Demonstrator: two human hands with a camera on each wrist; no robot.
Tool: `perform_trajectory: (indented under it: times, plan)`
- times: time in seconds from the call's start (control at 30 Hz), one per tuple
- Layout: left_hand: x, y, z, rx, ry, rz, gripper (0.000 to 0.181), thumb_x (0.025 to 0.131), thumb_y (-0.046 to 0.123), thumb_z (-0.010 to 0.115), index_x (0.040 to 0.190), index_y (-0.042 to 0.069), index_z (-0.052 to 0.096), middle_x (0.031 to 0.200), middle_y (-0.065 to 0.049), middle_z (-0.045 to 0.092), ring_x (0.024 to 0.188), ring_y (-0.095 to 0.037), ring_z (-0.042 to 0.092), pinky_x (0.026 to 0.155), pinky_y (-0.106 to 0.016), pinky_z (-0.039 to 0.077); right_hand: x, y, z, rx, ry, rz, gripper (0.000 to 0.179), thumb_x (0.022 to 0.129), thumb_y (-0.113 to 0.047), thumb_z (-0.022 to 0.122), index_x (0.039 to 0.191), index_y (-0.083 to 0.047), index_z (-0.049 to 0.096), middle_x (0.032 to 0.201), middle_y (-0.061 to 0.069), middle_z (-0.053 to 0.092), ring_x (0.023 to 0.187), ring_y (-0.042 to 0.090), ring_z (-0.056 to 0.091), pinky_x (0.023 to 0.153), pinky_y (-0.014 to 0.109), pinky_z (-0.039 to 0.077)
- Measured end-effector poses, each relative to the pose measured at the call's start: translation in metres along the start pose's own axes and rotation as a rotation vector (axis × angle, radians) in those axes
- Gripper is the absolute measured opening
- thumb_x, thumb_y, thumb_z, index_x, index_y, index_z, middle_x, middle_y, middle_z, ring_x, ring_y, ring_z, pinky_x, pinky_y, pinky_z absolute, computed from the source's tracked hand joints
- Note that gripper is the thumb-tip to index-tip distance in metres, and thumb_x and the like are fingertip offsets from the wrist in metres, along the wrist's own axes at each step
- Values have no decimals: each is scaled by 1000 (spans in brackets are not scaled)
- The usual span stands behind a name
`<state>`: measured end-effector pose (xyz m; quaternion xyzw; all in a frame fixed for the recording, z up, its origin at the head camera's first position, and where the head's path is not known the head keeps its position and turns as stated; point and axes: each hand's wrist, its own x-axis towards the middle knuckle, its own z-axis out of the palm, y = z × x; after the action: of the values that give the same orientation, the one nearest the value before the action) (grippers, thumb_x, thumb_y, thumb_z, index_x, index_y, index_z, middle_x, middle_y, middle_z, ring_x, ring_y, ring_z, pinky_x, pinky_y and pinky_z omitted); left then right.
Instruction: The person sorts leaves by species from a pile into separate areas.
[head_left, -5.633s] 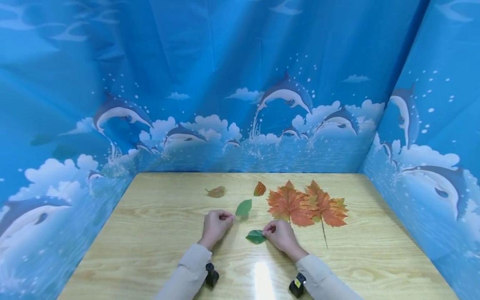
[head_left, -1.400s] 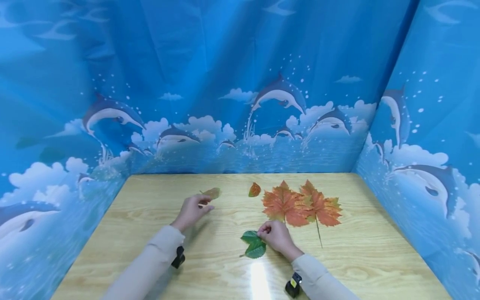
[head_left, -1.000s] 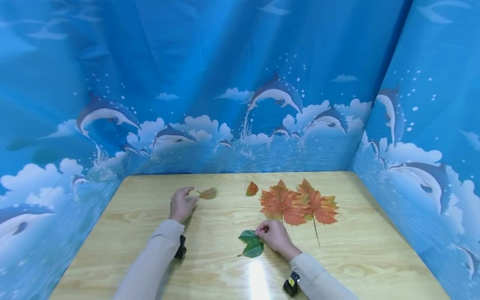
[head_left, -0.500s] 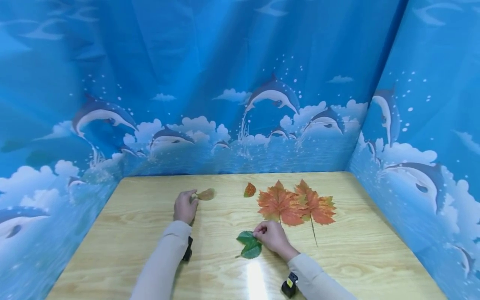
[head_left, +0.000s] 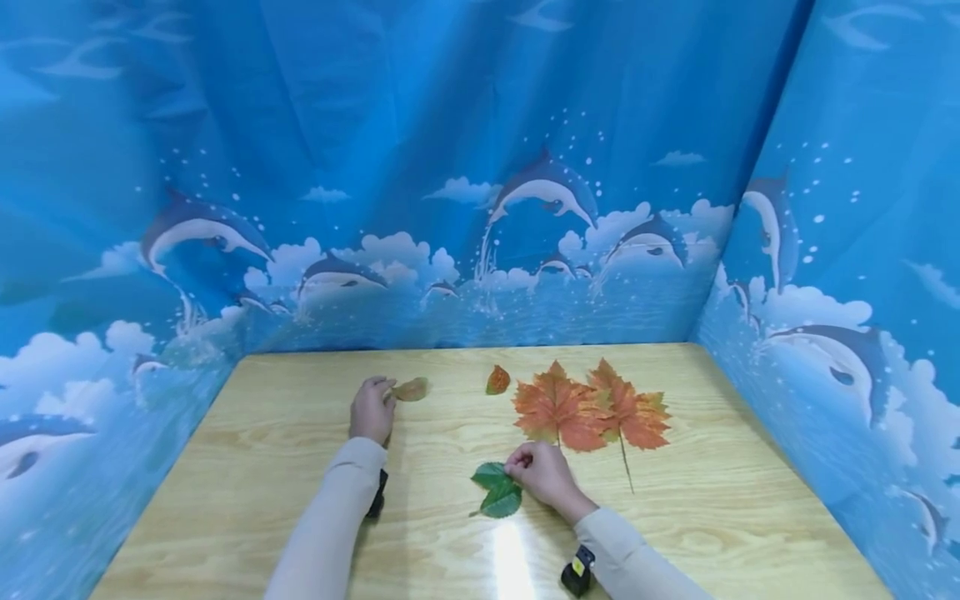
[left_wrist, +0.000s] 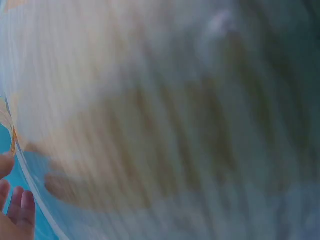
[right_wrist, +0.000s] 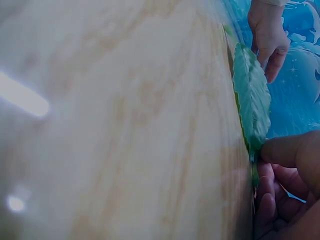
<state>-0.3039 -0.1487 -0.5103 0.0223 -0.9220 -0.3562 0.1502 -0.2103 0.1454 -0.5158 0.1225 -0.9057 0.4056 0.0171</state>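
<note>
At the back left of the table, my left hand [head_left: 372, 409] has its thumb and index finger pinched at the stem end of a brownish-yellow leaf [head_left: 412, 389]. Only fingertips of that hand [left_wrist: 20, 207] show at the lower left of the left wrist view. Near the middle front, my right hand [head_left: 547, 475] pinches the stem end of a green leaf [head_left: 491, 475]. A second green leaf [head_left: 501, 502] lies just in front, overlapping the first. The right wrist view shows thumb and fingers gripping the base of a serrated green leaf [right_wrist: 251, 95].
Two large orange maple leaves [head_left: 558, 407] overlap on the right side of the table. A small red-orange leaf [head_left: 498, 380] lies at the back middle. A blue dolphin-print curtain [head_left: 420, 167] hangs behind and beside the wood-grain table [head_left: 247, 467].
The second green leaf, earlier by my left hand, now lies against the first. My left hand has moved left and back to the brownish leaf's stem. My right hand stays at the green leaf.
</note>
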Motion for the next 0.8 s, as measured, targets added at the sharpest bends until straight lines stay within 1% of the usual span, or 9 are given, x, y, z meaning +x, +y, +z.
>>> perform_trajectory:
  times: [0.1,0.2,0.37,0.43,0.5,0.67,0.8]
  plan:
    - [2,-3,1,22,9,8,29,85,-4,66,114,2,67,126,-21,59,116,-38,56,95,-48,47,0,0,1,0,-11,2,8,83,-12,74,76,-12,70,66,-8,61,60,3,52,56,21,44]
    - [3,-5,4,16,7,-20,26,85,-4,67,110,3,69,119,-19,64,110,-35,61,90,-45,50,1,0,0,-1,-19,20,8,83,-13,74,76,-13,70,67,-8,60,61,4,51,56,21,44]
    - [4,-6,6,6,-2,-66,25,86,-2,66,111,4,69,110,-17,68,96,-30,66,80,-42,55,1,1,0,-3,-18,20,8,83,-13,74,76,-13,70,67,-8,60,61,4,51,56,21,43]
    - [3,-5,6,6,-8,-66,25,87,-1,67,111,4,69,108,-17,68,93,-28,67,78,-41,55,0,2,0,-2,-17,17,8,83,-13,74,76,-13,70,67,-8,60,61,4,51,56,21,43]
    - [3,-5,5,6,-3,-51,23,87,0,67,110,4,70,105,-16,69,92,-28,67,77,-41,55,0,3,0,-4,-15,14,8,83,-13,74,76,-13,70,67,-8,60,61,4,51,56,21,43]
    - [1,-5,4,14,13,-14,18,86,1,68,104,3,71,101,-16,70,92,-29,67,77,-42,55,1,3,0,-9,-8,4,8,82,-13,75,76,-13,70,67,-8,60,60,3,51,55,21,43]
    - [1,-4,4,6,18,-7,15,86,2,69,100,3,72,99,-16,71,91,-30,67,77,-43,54,0,2,0,-4,-11,3,8,83,-12,74,76,-13,70,67,-8,60,60,3,51,55,21,43]
